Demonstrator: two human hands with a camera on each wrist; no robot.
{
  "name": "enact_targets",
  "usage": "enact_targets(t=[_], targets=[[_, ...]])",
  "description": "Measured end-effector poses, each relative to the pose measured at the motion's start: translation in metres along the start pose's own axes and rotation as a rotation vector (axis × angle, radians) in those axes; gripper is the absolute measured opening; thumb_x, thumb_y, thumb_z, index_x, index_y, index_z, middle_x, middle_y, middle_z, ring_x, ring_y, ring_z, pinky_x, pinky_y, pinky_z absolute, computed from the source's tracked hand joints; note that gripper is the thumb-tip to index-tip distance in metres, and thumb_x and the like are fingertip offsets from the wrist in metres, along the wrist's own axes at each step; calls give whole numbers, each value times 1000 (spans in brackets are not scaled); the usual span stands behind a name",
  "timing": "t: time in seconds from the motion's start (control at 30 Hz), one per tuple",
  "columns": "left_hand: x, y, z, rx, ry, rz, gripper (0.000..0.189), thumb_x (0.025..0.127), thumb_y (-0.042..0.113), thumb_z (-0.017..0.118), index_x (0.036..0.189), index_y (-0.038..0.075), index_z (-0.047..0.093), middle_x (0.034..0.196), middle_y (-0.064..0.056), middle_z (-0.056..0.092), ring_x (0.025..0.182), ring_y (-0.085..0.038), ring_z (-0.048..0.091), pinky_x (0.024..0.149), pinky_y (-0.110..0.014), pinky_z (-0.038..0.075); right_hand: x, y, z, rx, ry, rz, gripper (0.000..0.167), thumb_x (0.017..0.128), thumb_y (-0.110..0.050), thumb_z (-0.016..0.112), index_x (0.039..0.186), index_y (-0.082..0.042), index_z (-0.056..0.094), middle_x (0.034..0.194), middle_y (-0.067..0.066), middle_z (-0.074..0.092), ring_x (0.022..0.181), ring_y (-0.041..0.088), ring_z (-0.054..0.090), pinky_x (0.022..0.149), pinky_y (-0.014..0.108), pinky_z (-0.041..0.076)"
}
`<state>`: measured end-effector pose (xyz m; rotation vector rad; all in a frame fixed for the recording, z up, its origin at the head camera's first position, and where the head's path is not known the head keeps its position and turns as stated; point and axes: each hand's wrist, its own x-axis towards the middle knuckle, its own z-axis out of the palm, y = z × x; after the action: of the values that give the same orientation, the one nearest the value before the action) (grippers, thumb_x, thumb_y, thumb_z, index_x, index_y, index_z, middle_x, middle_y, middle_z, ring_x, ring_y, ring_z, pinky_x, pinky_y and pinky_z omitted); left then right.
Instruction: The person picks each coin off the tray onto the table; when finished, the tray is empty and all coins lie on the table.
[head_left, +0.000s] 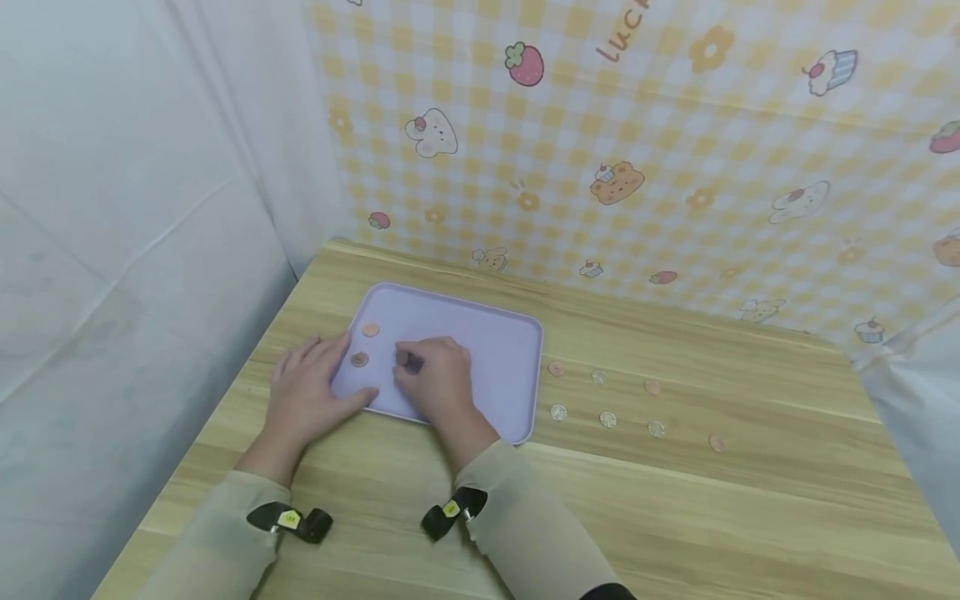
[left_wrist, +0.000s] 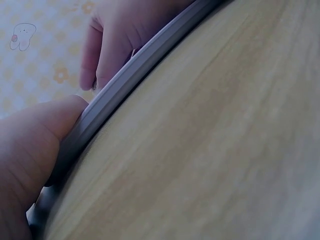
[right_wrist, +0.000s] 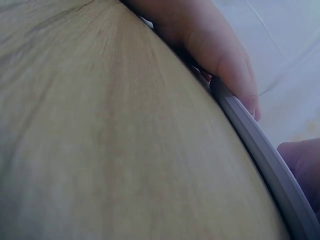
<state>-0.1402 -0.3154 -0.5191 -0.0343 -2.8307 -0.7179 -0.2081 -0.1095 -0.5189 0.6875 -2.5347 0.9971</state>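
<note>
A lilac tray [head_left: 498, 342] lies on the wooden table. My left hand [head_left: 306, 398] rests on the tray's near left corner, with fingers along the left side and the thumb [left_wrist: 42, 122] stretched over the near rim. Over the tray's left half, my right hand [head_left: 442, 379] pinches a dark coin [head_left: 402, 358] between thumb and forefinger, close above the tray floor. Beside the left fingers, a copper coin [head_left: 371, 330] and a darker brown coin [head_left: 360, 359] lie flat in the tray, one behind the other.
Right of the tray, several coins lie spread in loose rows on the table [head_left: 675, 517], among them a copper coin [head_left: 556, 368], a silver coin [head_left: 607, 419] and a far right copper coin [head_left: 717, 443]. A yellow checked cloth [head_left: 570, 125] hangs behind, a white curtain [head_left: 150, 250] at left.
</note>
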Motion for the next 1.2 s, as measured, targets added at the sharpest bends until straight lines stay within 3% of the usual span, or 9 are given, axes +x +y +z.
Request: enact_targets(t=[0.27,0.63,0.97,1.2], targets=[[-1,-1,0,4,11,7,98,85,56,81,159,1,47,158,-23,52,149,-52,34,119,-76,14,1,2,-1,67,-8,74,32,83,-16,92,114,-18,85,106,-4,82,97,16,73,97,35,54],[-2,2,-1,8,-5,-2,99,85,57,81,159,2,46,157,-25,51,149,-53,34,119,-77,13,1,0,-5,172,-25,154,37,87,-13,90,122,-12,81,110,3,81,101,15,76,94,28,59],[0,1,0,5,-6,3,100,86,59,80,161,4,45,159,-23,50,150,-53,33,119,-77,12,4,3,-11,461,16,302,32,83,-10,92,114,-10,84,93,0,82,83,5,75,81,19,60],[-1,1,0,11,-4,8,99,86,58,80,161,3,45,159,-23,51,149,-52,34,119,-77,14,1,5,-11,467,-1,288,30,77,-15,98,104,-13,85,90,-6,78,82,3,70,78,20,58]])
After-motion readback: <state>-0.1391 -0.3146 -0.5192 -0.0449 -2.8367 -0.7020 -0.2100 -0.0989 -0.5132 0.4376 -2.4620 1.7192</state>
